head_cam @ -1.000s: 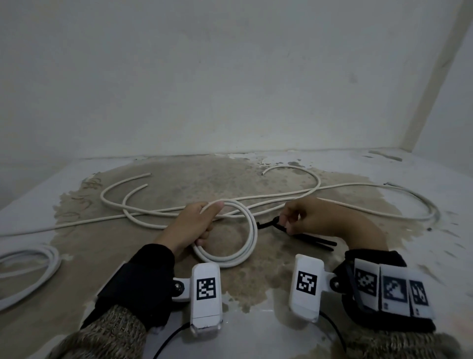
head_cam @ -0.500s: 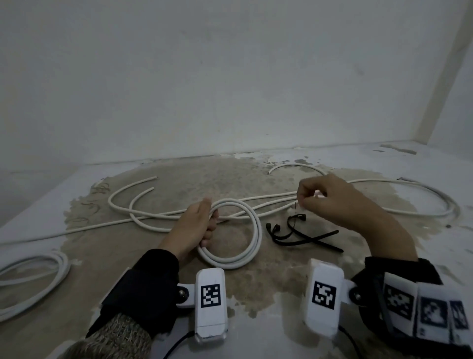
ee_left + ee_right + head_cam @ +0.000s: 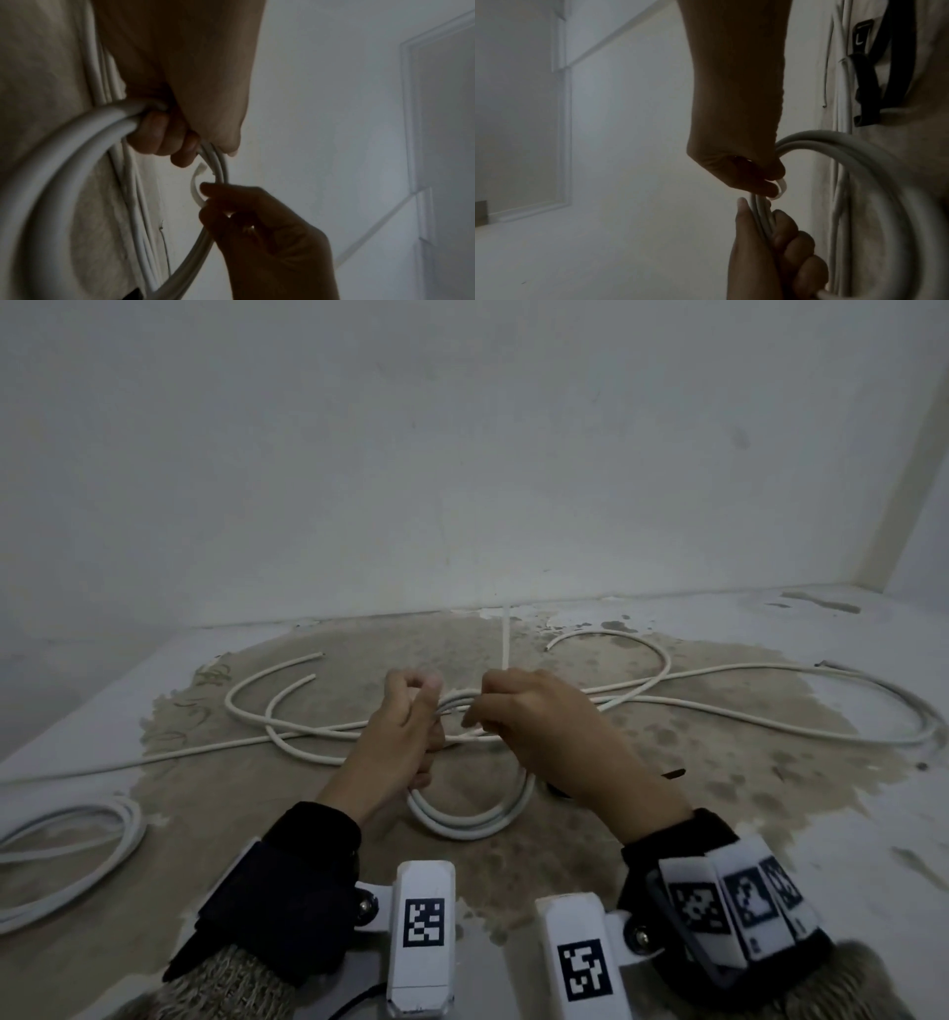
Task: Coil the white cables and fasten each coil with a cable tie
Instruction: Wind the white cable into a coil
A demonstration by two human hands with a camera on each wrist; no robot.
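Observation:
A white cable coil [image 3: 467, 820] of a few loops stands tilted off the floor. My left hand [image 3: 405, 726] grips its top strands, fingers curled round them [image 3: 164, 138]. My right hand [image 3: 513, 711] is right beside it and pinches a short white cable tie [image 3: 195, 188], bent into a hook against the coil strands [image 3: 782, 187]. In the right wrist view the left hand [image 3: 770, 253] clasps the bundled strands just below the tie. How far the tie goes around the coil is hidden by the fingers.
Long loose white cables [image 3: 770, 670] snake across the stained floor [image 3: 719, 788] behind the hands. Another white coil [image 3: 77, 834] lies at the far left. Black cable ties [image 3: 867, 85] lie on the floor under my right forearm. A wall stands close behind.
My left hand has lifted the coil's top off the floor. My right hand has left the black ties and moved left to the coil, carrying the white tie.

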